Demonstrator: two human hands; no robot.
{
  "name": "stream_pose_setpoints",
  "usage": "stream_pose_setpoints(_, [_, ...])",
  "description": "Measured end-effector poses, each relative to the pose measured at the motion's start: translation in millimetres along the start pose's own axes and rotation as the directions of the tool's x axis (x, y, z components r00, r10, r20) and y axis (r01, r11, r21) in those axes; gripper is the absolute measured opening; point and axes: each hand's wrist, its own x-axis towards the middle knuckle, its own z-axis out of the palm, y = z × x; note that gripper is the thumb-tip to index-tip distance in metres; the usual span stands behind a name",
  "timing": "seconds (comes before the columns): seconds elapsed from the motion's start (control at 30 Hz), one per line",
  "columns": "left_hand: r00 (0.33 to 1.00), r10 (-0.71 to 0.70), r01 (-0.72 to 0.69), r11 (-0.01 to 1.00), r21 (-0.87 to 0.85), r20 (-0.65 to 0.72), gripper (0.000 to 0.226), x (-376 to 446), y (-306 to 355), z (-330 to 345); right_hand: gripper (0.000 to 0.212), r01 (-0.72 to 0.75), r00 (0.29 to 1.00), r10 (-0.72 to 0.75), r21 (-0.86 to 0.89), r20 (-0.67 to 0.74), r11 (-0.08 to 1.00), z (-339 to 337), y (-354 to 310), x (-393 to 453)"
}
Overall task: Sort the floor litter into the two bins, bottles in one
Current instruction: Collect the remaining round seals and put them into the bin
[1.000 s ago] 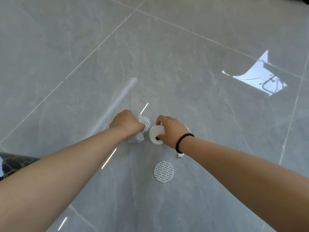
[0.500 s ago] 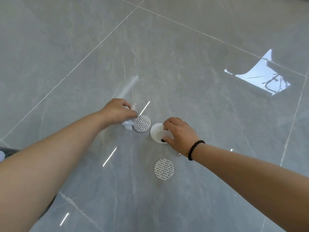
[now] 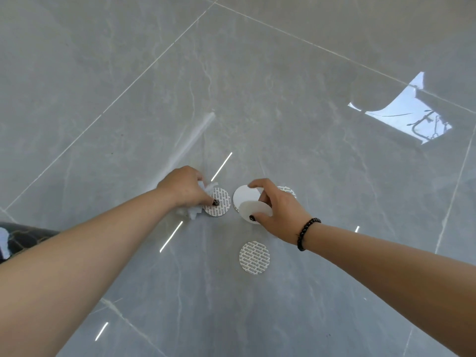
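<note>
Left hand [image 3: 184, 188] clutches crumpled white paper [image 3: 194, 213], thumb pressing a printed disc [image 3: 219, 202] on the floor [image 3: 283, 99]; right hand [image 3: 277, 208] pinches two plain white discs [image 3: 248, 199]; a printed disc [image 3: 287, 189] peeks out behind it; another printed disc [image 3: 254, 257] lies nearer; five discs counted.

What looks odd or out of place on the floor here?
Round printed paper discs lie loose on the glossy grey tile floor: one by itself, another under the left hand, which also holds crumpled white paper. The right hand pinches plain white discs.
</note>
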Motion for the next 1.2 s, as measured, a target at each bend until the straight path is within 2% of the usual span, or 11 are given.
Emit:
stream_pose_setpoints(0.1, [0.993,0.046,-0.019,0.972,-0.235,0.107,0.033,-9,-5,-5,0.057,-0.071,0.997,0.071,0.11,0.001,0.991,-4,-13,16])
stream_pose_setpoints(0.23, [0.934,0.184,0.077,0.732,-0.677,0.305,0.064,-21,-7,-17,0.035,-0.135,0.987,0.092,0.374,0.131,0.918,-8,-27,26])
stream_pose_setpoints(0.33, [0.882,0.315,0.087,0.623,-0.777,0.351,0.072,-20,-8,-19,0.035,-0.137,0.987,0.093,0.382,0.131,0.914,-14,-30,26])
stream_pose_setpoints(0.43, [0.843,0.378,0.083,0.612,-0.786,0.384,0.062,-18,-4,-20,0.032,-0.187,0.978,0.12,0.454,0.172,0.871,-23,-27,24])
stream_pose_setpoints(0.5, [0.869,0.357,0.042,0.638,-0.769,0.344,0.058,-17,2,-17,0.018,-0.216,0.971,0.151,0.413,0.185,0.885,-30,-22,21])
stream_pose_setpoints(0.6, [0.978,0.174,-0.049,0.725,-0.687,0.114,0.045,-11,10,-15,0.013,-0.254,0.967,0.237,0.449,0.095,0.857,-42,-7,16])
stream_pose_setpoints(0.7, [0.99,0.112,-0.13,0.964,-0.23,-0.088,0.042,2,3,-16,0.014,-0.322,0.931,0.36,0.588,0.055,0.742,-54,10,12])
stream_pose_setpoints(0.8, [0.993,0.116,-0.114,0.992,0.06,-0.033,0.048,1,-1,-5,0.017,-0.347,0.91,0.409,0.656,0.063,0.671,-59,20,9])
stream_pose_setpoints(0.97, [0.997,0.079,-0.08,0.989,0.126,0.007,0.051,3,2,7,0.019,-0.363,0.907,0.413,0.651,0.082,0.667,-49,19,10])
stream_pose_setpoints(1.07, [0.998,0.062,-0.065,0.988,0.14,0.025,0.047,4,5,8,0.014,-0.357,0.921,0.38,0.575,0.086,0.736,-42,14,11])
stream_pose_setpoints(1.2, [0.993,0.097,-0.089,0.988,0.126,-0.063,0.044,-8,6,12,0.03,-0.32,0.941,0.334,0.444,0.05,0.837,-33,6,15])
